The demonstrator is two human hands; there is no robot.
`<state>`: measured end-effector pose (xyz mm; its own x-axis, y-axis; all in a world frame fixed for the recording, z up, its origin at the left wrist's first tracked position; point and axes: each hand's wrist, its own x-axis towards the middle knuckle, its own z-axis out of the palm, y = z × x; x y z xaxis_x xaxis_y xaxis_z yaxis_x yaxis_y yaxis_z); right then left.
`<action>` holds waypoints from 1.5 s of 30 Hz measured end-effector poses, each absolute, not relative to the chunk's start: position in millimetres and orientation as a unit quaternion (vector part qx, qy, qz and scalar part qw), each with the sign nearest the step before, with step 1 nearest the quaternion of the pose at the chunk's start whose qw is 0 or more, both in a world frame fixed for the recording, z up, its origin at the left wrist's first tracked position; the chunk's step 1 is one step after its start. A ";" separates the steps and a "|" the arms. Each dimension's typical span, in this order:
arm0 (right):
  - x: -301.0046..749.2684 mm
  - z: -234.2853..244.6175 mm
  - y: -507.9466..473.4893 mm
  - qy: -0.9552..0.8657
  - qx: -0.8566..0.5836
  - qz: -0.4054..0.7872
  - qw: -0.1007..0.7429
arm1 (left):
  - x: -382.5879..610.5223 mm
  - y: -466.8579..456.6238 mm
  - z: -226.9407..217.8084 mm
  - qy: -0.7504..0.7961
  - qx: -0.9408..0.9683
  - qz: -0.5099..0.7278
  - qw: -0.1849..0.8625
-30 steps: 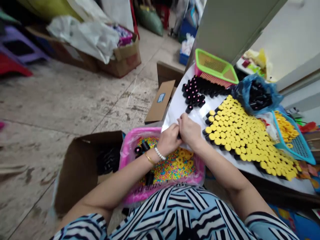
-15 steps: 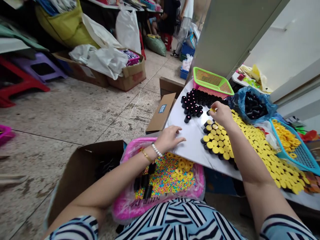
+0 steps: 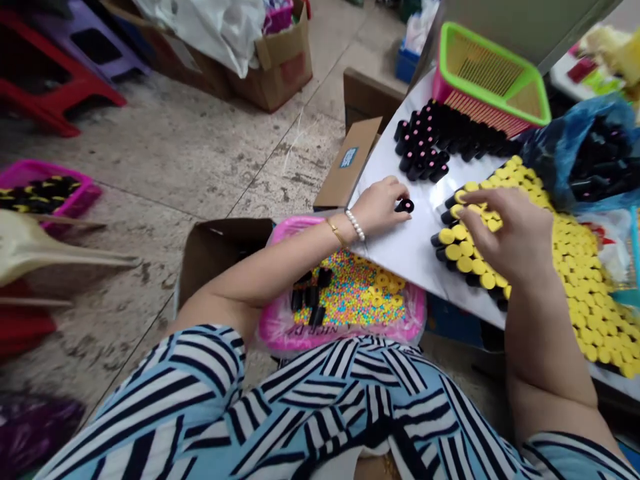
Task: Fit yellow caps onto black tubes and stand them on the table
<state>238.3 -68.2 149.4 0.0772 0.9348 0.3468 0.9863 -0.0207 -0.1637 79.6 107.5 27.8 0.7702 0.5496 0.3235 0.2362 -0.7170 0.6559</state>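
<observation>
Holding: left hand (image 3: pixel 381 208), fingers closed at the tips on a black tube (image 3: pixel 405 206), its pink-marked end showing, just off the fingertips over a white board (image 3: pixel 405 257).
Reaching: right hand (image 3: pixel 513 237), fingers spread and curved above yellow-capped tubes (image 3: pixel 465 257); any grip on a cap is hidden.
Risk: a brushing palm could topple the packed rows; a loose pinch could drop the tube, sending it rolling toward the pink tray of beads (image 3: pixel 287 229).
</observation>
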 end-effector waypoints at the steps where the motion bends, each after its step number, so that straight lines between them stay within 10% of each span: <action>1: 218.0 139.8 -86.8 -0.703 -0.677 -0.019 0.216 | 69.6 100.0 25.1 0.199 0.892 0.256 0.314; 5: 160.4 65.3 -141.2 -0.777 -0.547 0.299 0.085 | 24.0 76.2 24.0 0.150 0.883 0.266 0.355; 17: 150.2 -8.9 -134.9 -0.750 -0.625 0.218 -0.009 | -78.6 -19.0 -48.8 0.091 0.990 0.012 0.106; 27: 142.8 -20.8 -134.2 -0.694 -0.689 0.193 -0.087 | -71.7 -13.3 -48.7 0.162 0.913 -0.015 0.375; 33: 128.8 -24.4 -135.8 -0.682 -0.681 0.218 -0.153 | -86.9 -5.8 -32.2 0.182 0.927 -0.007 0.328; 45: 150.6 -23.6 -153.0 -0.656 -0.682 0.291 0.141 | -101.5 -20.1 -32.2 0.224 0.933 -0.033 0.279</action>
